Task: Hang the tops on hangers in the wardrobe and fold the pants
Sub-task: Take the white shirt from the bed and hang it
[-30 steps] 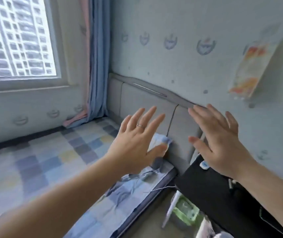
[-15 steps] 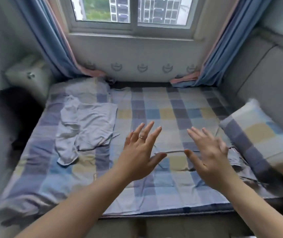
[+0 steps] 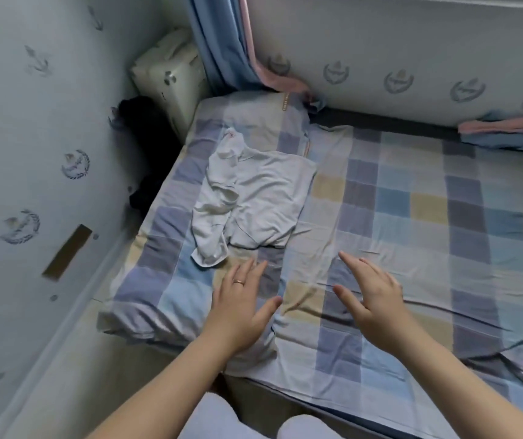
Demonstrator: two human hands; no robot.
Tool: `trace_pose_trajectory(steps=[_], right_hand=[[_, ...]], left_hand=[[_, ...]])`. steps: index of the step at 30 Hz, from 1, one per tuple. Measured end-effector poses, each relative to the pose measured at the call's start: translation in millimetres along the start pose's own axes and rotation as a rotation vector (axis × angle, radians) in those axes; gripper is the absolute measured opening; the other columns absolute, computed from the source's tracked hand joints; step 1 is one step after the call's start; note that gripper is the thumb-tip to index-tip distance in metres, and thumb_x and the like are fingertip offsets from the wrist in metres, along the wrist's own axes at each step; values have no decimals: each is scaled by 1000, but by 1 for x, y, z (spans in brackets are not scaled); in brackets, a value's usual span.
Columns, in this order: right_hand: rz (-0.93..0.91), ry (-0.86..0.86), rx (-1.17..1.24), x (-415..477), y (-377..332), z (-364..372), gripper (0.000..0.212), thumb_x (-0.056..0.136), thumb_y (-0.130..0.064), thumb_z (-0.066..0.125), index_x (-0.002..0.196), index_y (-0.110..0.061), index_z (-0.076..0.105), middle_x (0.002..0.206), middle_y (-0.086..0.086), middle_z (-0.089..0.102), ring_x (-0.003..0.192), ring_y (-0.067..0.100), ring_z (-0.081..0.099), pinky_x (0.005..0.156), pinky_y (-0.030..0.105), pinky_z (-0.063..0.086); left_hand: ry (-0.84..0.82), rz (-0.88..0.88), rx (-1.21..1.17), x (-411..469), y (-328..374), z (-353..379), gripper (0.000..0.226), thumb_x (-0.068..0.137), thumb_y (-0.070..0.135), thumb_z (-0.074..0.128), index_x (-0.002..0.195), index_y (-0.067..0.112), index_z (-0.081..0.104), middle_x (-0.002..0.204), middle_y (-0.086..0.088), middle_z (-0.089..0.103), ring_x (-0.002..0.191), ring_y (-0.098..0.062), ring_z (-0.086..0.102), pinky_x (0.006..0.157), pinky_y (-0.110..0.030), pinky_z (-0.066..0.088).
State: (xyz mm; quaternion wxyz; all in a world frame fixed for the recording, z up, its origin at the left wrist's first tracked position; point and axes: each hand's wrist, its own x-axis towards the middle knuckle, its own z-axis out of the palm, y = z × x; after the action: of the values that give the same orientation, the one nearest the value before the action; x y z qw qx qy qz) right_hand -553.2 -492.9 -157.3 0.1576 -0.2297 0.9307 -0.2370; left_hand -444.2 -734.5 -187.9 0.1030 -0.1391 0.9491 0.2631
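A pale grey garment (image 3: 253, 198) lies crumpled on the checked bed sheet (image 3: 412, 223), towards the left end of the bed. It looks like a top with a twisted sleeve or leg along its left side. My left hand (image 3: 241, 302), with a ring on one finger, hovers open just below the garment, fingers pointing at it. My right hand (image 3: 371, 293) is open too, to the right of the left one, over bare sheet. Neither hand touches the garment. No hanger or wardrobe is in view.
A wall with printed emblems (image 3: 32, 185) runs along the left. A cream cushion (image 3: 171, 77) and a dark bundle (image 3: 146, 147) sit in the corner gap. Blue curtains (image 3: 222, 42) hang at the back. My knees (image 3: 253, 423) are at the bottom edge.
My view has swung from the headboard and right wall, across the window, down to the bed's left end. Both hands stayed open in front of me and now sit close to the garment.
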Motion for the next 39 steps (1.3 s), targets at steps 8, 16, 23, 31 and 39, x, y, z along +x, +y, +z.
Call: trace_pose_trajectory(steps=[8, 16, 23, 31, 39], right_hand=[[141, -151, -68, 114, -17, 110, 60, 101, -45, 50, 156, -34, 27, 154, -4, 43, 147, 18, 30, 117, 42, 23], [262, -296, -235, 270, 77, 276, 66, 101, -46, 47, 158, -34, 16, 156, -6, 40, 141, 20, 38, 108, 43, 33], [275, -157, -198, 411, 184, 395, 84, 92, -35, 65, 158, -30, 14, 159, 4, 31, 138, 35, 39, 108, 49, 40], [75, 110, -145, 459, 237, 446, 32, 93, -33, 61, 124, -29, 61, 117, 5, 65, 108, 37, 59, 85, 49, 51], [128, -132, 160, 409, 201, 409, 46, 89, -18, 70, 133, -22, 57, 120, -5, 66, 114, 23, 57, 99, 31, 42]], left_hand=[[-180, -100, -44, 86, -134, 12, 69, 96, 63, 45, 156, 39, 20, 167, 12, 12, 152, -11, 4, 119, -41, 17], [-336, 33, 74, 245, -242, 147, 70, 93, 55, 55, 153, 39, 23, 166, 5, 15, 150, -17, 10, 120, -39, 17], [-125, 301, 307, 399, -265, 287, 72, 91, 37, 63, 151, 51, 26, 170, 4, 1, 153, -29, 8, 118, -47, 19], [265, 128, 284, 477, -261, 349, 27, 97, 48, 49, 122, 41, 57, 130, 12, 55, 124, -21, 42, 89, -44, 29], [-23, -126, -367, 434, -234, 302, 32, 106, 38, 43, 83, 16, 51, 90, -4, 65, 97, -31, 59, 87, -42, 43]])
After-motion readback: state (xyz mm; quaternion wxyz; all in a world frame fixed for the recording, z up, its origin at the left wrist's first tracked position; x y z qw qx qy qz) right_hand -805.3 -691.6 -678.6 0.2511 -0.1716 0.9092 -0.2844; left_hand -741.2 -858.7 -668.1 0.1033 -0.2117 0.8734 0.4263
